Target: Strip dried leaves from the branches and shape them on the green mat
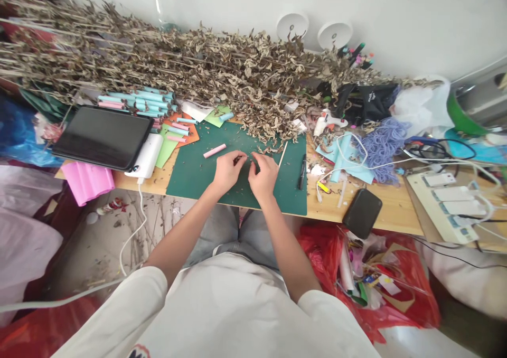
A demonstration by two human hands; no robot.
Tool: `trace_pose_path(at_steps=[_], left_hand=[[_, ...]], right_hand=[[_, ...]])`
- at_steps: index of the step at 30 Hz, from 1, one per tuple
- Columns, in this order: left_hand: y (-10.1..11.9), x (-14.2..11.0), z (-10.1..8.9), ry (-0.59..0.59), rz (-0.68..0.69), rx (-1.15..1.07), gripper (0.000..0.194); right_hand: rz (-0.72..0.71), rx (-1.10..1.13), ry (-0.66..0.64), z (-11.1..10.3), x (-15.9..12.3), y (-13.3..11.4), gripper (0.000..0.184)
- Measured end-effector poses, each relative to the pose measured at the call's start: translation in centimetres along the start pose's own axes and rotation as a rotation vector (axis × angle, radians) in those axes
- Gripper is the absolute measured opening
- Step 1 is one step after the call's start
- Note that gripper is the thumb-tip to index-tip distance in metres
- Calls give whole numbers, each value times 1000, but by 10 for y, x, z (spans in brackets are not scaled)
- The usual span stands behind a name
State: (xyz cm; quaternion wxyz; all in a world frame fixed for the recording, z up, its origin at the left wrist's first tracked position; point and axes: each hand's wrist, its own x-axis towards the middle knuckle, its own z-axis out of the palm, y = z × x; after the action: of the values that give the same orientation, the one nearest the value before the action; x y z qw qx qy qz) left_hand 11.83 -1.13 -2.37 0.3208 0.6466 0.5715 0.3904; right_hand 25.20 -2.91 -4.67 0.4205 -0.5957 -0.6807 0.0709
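Note:
Over a green cutting mat (194, 181), my left hand (228, 170) is closed in a pinch, with thumb and forefinger together. Facing it, a small gap away, my right hand (264, 174) is curled with its fingertips pressed together too. Whatever sits between the fingers is too small to make out. A rolled pink paper tube (214, 151) lies on the mat just left of my left hand. To the right of my right hand are a thin pale stick (282, 154) and a black pen (302, 172). Dried leafy stalks (253, 78) spread right behind both hands, with crumbs on the mat.
Blue paper rolls (150, 102) are piled behind a black tablet (103, 136) and a white power bank (148, 154). On the right lie a glue gun (328, 121), purple yarn (382, 147), a black phone-like device (362, 213) and a power strip (443, 210). A red bag (420, 300) stands below.

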Motion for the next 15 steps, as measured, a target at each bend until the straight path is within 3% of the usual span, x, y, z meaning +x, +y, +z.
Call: trace_pose_path(at_steps=[15], left_hand=[[5,14,-19,-228,227,109,19]], right_hand=[[-100,41,68,4,-3,4,23]])
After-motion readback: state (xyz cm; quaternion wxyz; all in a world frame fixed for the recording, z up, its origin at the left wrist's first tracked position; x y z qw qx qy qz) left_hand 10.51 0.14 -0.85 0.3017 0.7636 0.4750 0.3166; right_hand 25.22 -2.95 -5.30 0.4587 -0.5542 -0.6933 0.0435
